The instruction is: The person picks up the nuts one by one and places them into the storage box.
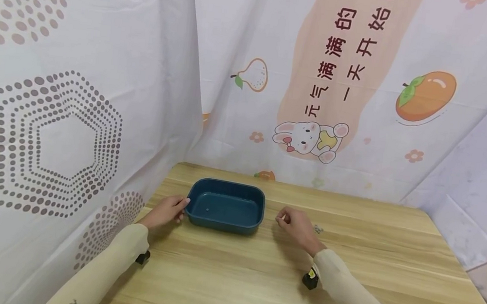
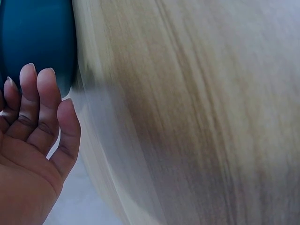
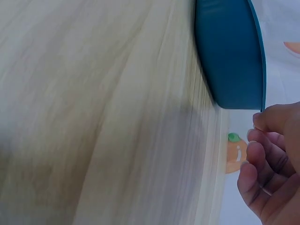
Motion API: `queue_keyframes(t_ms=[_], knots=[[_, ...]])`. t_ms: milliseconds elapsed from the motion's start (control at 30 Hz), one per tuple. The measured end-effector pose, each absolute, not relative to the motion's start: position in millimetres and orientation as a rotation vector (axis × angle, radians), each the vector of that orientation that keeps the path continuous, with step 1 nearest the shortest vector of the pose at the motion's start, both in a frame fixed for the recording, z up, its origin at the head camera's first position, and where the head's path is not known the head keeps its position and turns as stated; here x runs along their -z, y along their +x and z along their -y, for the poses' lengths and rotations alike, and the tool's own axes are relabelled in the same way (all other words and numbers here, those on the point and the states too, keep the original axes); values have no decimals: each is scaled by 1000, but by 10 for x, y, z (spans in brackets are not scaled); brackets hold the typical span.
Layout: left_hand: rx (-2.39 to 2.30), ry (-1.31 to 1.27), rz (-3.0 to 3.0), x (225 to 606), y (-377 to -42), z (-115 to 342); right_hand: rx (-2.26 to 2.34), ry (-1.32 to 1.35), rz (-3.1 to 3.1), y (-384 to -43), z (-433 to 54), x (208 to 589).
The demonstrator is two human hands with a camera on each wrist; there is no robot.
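Note:
A dark blue rectangular basin (image 1: 223,226) stands on the wooden table. My left hand (image 1: 169,210) grips its left rim, thumb at the edge. In the left wrist view, the other fingers (image 2: 49,101) curve loosely beside the basin's outer wall (image 2: 42,37). To the basin's right, my right hand (image 1: 299,228) is apart from it, above the table, thumb and forefinger tips brought together. I cannot tell whether something tiny is between them. Just right of that hand lies a small cluster of greyish pieces (image 1: 318,229). One tiny piece (image 1: 207,209) lies on the basin floor.
A white patterned cloth (image 1: 68,145) hangs close on the left. Behind the table (image 1: 231,278), another cloth (image 1: 246,118) printed with fruit, a rabbit and writing hangs at the far edge. A black wrist camera (image 1: 310,280) is at my right cuff.

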State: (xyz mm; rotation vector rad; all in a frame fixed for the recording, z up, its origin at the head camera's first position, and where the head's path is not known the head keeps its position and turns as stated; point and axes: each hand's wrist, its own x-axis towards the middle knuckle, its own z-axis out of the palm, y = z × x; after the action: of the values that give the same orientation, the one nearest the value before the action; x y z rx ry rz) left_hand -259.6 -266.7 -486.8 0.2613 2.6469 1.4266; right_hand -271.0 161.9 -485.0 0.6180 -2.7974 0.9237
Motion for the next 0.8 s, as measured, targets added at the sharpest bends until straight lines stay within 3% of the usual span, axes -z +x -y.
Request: queue_keyframes(t_ms=[800], knots=[[-1382, 258, -2658, 4862, -2611, 2698, -880, 461, 2813, -2731, -2328, 4991]])
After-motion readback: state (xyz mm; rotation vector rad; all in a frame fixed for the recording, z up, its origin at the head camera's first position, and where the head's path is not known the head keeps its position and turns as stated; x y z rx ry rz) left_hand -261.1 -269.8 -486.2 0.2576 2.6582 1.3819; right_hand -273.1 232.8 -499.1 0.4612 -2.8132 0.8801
